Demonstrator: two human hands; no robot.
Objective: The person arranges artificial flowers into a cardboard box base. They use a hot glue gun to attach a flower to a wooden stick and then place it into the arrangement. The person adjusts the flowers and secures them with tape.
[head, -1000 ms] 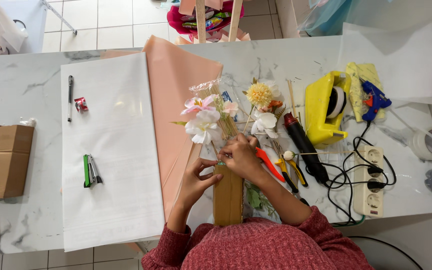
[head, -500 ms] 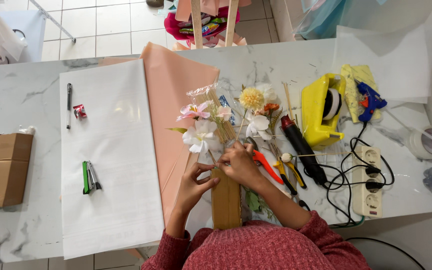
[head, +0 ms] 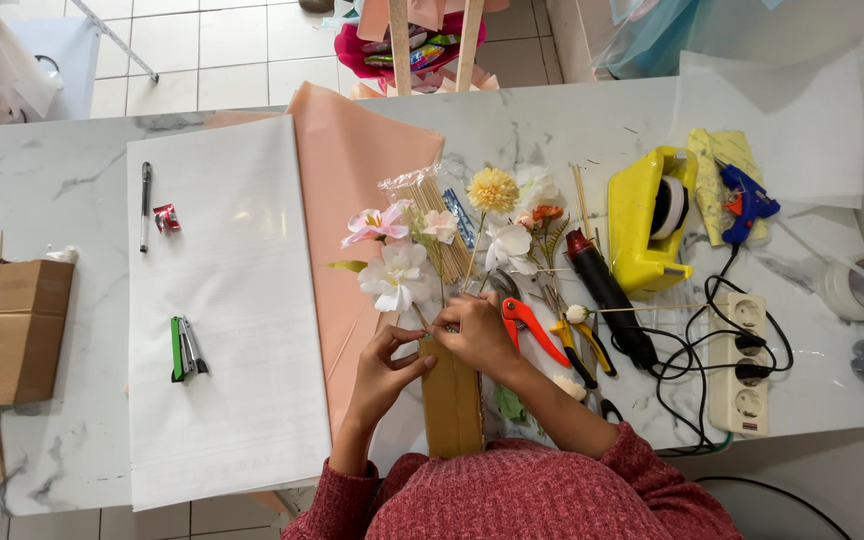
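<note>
My left hand (head: 384, 367) and my right hand (head: 476, 332) meet over the top end of a brown cardboard block (head: 451, 400) at the table's near edge. Their fingertips pinch the thin stem of a white artificial flower (head: 395, 275) that stands just beyond them. A pink flower (head: 376, 223) sits beside it, with a yellow pompon flower (head: 492, 188) and more white blooms (head: 508, 245) to the right. A packet of wooden skewers (head: 439, 222) lies among the flowers. All of this rests on a peach paper sheet (head: 337, 160).
A white paper sheet (head: 227, 300) with a green stapler (head: 184, 348) lies left; a pen (head: 145, 204) and cardboard box (head: 18, 316) sit farther left. Right: orange pruners (head: 529, 325), black tool (head: 609, 298), yellow tape dispenser (head: 647, 220), blue glue gun (head: 745, 201), power strip (head: 739, 362), tape roll (head: 862, 288).
The view has shifted slightly. Both hands stay at the block's top, and the flower cluster leans a little more to the left than before.
</note>
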